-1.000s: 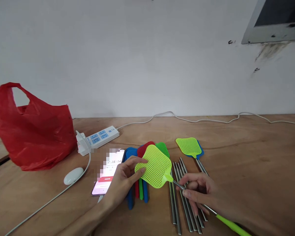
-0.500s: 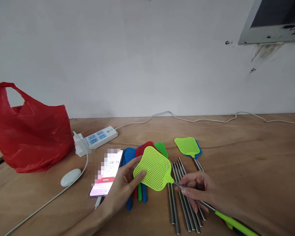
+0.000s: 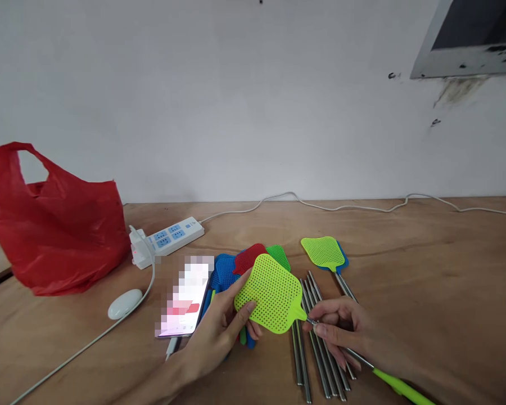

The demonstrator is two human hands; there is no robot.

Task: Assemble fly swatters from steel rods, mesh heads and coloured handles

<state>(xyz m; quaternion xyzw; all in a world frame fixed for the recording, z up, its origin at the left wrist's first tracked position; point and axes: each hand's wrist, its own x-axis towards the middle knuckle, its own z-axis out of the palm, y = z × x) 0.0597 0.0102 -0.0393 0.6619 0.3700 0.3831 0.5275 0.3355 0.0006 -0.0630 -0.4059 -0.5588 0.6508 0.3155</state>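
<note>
My left hand (image 3: 219, 326) is closed on the left edge of a yellow-green fly swatter head (image 3: 272, 292), thumb on its front and fingers behind it. My right hand (image 3: 339, 329) pinches a thin metal rod (image 3: 360, 358) just below the head's neck. Beyond the right palm, that rod appears to run into a yellow-green handle (image 3: 398, 387) at the lower right. Loose metal rods (image 3: 320, 354) lie side by side beneath both hands. Behind the left hand are blue (image 3: 227, 271), red (image 3: 250, 257) and green (image 3: 279, 257) swatter heads, partly covered.
Another yellow-green swatter head (image 3: 322, 251) lies over a blue one (image 3: 343, 261) at the right. To the left are a phone (image 3: 188, 298), a white power strip (image 3: 177, 236), a white mouse-shaped object (image 3: 125, 304) with a cable, and a red plastic bag (image 3: 67, 225).
The held swatter head has shifted slightly right and down with my left hand. My right hand keeps its pinch on the rod. The whole view has drifted a little.
</note>
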